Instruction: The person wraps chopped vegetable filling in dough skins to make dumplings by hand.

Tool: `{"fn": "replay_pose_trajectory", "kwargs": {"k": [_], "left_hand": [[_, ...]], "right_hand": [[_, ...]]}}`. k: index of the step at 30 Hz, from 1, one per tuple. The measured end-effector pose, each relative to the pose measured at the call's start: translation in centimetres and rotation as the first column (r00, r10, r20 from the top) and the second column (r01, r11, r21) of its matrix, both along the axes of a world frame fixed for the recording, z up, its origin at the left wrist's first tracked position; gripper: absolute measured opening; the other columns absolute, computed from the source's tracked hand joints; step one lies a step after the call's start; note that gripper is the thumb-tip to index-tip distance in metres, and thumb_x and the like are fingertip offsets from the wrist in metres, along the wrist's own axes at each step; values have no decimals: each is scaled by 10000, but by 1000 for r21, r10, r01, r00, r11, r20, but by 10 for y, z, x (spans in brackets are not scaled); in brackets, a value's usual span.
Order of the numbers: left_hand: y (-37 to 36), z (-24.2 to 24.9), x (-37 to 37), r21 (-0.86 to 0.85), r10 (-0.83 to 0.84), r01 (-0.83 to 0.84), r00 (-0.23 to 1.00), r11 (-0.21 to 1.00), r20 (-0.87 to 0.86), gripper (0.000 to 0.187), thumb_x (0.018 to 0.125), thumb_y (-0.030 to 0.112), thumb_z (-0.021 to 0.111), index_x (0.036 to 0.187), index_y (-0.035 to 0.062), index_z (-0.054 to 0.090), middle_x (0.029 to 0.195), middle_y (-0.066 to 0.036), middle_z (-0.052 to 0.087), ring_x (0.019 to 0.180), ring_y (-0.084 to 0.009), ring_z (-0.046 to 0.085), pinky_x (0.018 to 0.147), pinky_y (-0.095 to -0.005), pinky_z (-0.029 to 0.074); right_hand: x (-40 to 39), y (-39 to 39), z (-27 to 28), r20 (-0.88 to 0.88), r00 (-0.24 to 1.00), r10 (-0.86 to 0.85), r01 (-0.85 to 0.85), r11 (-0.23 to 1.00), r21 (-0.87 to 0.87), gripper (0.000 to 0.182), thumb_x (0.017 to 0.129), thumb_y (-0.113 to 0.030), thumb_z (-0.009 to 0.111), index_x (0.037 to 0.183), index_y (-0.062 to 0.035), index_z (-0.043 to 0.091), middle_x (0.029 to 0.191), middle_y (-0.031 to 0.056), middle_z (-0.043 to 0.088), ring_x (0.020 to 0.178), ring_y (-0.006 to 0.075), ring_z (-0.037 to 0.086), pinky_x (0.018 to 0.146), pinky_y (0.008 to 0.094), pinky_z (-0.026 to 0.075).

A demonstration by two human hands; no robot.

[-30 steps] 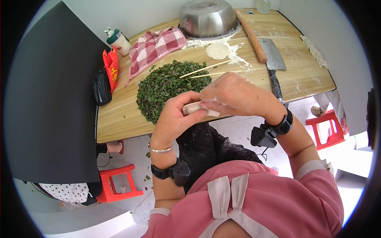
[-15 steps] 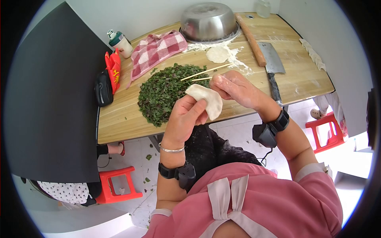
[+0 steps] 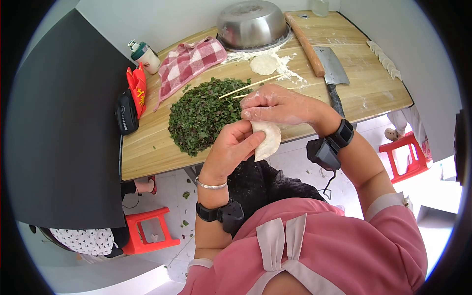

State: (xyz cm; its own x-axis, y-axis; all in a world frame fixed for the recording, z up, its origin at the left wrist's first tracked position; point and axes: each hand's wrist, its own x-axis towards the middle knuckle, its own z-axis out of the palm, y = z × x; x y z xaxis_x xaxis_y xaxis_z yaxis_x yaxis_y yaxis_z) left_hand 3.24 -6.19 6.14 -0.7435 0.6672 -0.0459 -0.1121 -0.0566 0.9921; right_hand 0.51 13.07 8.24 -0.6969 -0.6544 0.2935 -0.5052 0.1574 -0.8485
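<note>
A folded piece of white dough, a dumpling wrapper (image 3: 268, 141), is in my left hand (image 3: 231, 150), the thumb lying on its near face and the fingers behind. My right hand (image 3: 282, 105), dusted with flour, is closed with its fingertips at the wrapper's upper edge, touching my left fingers. Whether filling is inside cannot be seen. Just beyond both hands is a heap of chopped green leaves (image 3: 201, 115) on the wooden table. A pair of chopsticks (image 3: 250, 85) rests across the heap, partly hidden by my right hand.
A flat dough round (image 3: 264, 64) lies in flour near an upturned metal basin (image 3: 253, 27). On the right are a rolling pin (image 3: 306, 44), a cleaver (image 3: 332, 66) and a row of folded dough pieces (image 3: 384, 60). A checked cloth (image 3: 191, 61) and pump bottle (image 3: 144, 56) stand left.
My right hand has come left and down onto the wrapper's upper edge. The wrapper has turned more upright in my left hand. The view has shifted slightly.
</note>
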Motion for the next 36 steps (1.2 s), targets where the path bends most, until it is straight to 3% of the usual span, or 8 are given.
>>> {"fn": "replay_pose_trajectory", "kwargs": {"k": [5,7,11,17,19,22,28,36], "left_hand": [[-2,-6,-3,9,-3,4,1000,1000,-23,205,910,172,591,1003,-7,627,763,41,585,566,2,431,475,-158,314],[0,-4,-2,22,11,-9,998,1000,-67,231,911,155,561,1080,7,613,803,34,597,564,0,421,469,-163,294],[2,-3,-1,72,58,-55,998,996,-39,252,914,146,553,1125,17,601,829,34,607,571,5,427,468,-159,297],[3,-7,-3,151,136,-127,990,980,-48,245,927,170,568,1109,8,589,812,24,607,547,6,426,452,-152,311],[4,-3,0,158,132,-128,991,979,-18,245,931,176,565,1110,10,584,822,21,608,552,9,429,454,-148,317],[4,-9,-2,181,136,-131,991,975,-13,240,935,182,565,1107,16,582,837,20,613,560,10,442,456,-144,322],[7,-7,-1,260,235,-230,972,938,12,242,937,181,566,1120,25,577,863,12,621,588,7,468,458,-142,320],[5,-12,-4,257,201,-194,980,947,-2,255,931,188,577,1126,24,570,854,10,614,593,-1,466,462,-149,306]], "right_hand": [[4,-4,-2,-108,994,-7,-4,995,-104,397,956,-302,502,687,-17,434,608,-11,326,601,95,317,527,279,298],[11,-3,3,183,980,-79,102,988,-119,413,956,-321,512,665,-36,445,619,-40,344,591,80,326,521,253,304],[15,0,11,397,904,-155,226,964,-138,383,953,-317,526,680,-55,466,643,-56,362,586,61,335,519,233,312],[7,2,-5,190,976,-104,138,975,-176,304,952,-274,515,753,-44,522,669,-29,438,634,68,380,561,255,353],[7,1,-5,-44,984,-174,168,979,-114,289,946,-245,521,750,-33,516,657,-12,428,635,74,373,561,264,350],[9,-3,-3,-129,966,-224,215,973,-83,296,937,-243,538,752,-13,508,653,9,424,636,86,372,566,276,356],[13,-3,1,188,952,-240,271,949,-162,321,928,-264,535,752,3,506,648,58,428,627,130,386,569,302,368],[14,-5,-3,-134,957,-257,253,966,-45,303,942,-235,510,763,6,465,645,74,364,615,154,357,560,325,348]]}}
